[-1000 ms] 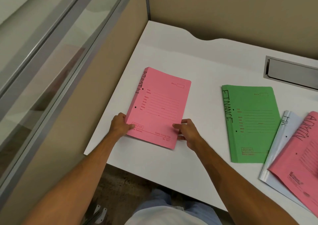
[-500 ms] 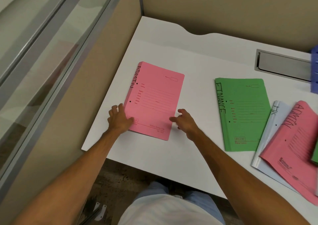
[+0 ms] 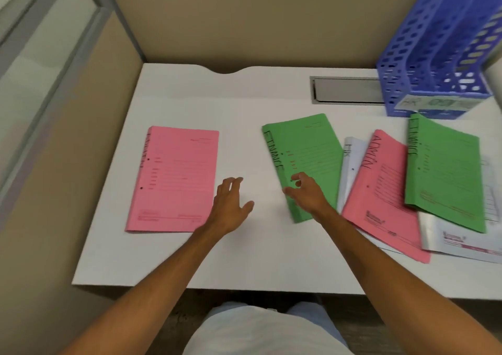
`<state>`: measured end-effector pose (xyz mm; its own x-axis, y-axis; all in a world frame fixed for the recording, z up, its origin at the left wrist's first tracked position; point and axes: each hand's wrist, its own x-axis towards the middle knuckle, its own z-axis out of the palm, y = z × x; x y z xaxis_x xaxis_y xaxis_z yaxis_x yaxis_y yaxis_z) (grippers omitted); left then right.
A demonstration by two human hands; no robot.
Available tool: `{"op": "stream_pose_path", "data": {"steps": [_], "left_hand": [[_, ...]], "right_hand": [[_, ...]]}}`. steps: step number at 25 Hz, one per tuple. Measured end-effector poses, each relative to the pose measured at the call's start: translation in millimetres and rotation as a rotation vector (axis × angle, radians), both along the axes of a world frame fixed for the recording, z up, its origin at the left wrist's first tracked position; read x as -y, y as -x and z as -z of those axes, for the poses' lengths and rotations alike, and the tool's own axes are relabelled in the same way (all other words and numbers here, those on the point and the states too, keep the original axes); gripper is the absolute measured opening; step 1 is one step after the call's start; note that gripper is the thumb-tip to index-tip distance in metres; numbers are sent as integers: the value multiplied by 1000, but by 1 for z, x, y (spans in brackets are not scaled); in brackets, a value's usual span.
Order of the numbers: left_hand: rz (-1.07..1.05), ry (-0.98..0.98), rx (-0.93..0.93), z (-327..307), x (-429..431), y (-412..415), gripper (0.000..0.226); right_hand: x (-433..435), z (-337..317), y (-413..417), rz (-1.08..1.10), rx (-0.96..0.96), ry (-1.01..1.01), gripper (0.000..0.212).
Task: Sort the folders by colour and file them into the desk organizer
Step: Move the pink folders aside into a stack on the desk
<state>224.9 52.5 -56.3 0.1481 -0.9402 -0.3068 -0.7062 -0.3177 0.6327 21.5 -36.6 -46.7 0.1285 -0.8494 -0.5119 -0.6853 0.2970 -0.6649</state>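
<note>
A pink folder point(image 3: 176, 180) lies flat at the left of the white desk point(image 3: 258, 259). My left hand point(image 3: 231, 205) hovers open just right of it, touching nothing. My right hand point(image 3: 307, 194) lies with loosely curled fingers on the lower left part of a green folder point(image 3: 309, 148) marked FINANCE. To the right overlap a white folder point(image 3: 351, 159), a second pink folder point(image 3: 380, 191) marked ADMIN and a second green folder point(image 3: 445, 175). A blue perforated desk organizer point(image 3: 440, 55) stands at the back right.
A grey cable hatch point(image 3: 347, 89) is set into the desk behind the green folder. Beige partition walls close the desk at the back and left, with a glass panel point(image 3: 35, 69) further left. More white papers point(image 3: 461, 240) lie at the right edge.
Both hands let go of the left pink folder and moved right; the right hand now lies on the green folder. The view swung right, bringing the organizer and more folders into sight.
</note>
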Motion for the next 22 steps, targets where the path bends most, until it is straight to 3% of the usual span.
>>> {"op": "stream_pose_path", "data": {"steps": [9, 15, 22], "left_hand": [[171, -111, -156, 0, 53, 205, 69], [205, -277, -118, 22, 85, 290, 62], [-129, -393, -205, 30, 109, 315, 65]], "right_hand": [[14, 7, 212, -3, -190, 69, 52], [9, 27, 304, -177, -236, -8, 62], [7, 38, 319, -146, -108, -13, 53]]}}
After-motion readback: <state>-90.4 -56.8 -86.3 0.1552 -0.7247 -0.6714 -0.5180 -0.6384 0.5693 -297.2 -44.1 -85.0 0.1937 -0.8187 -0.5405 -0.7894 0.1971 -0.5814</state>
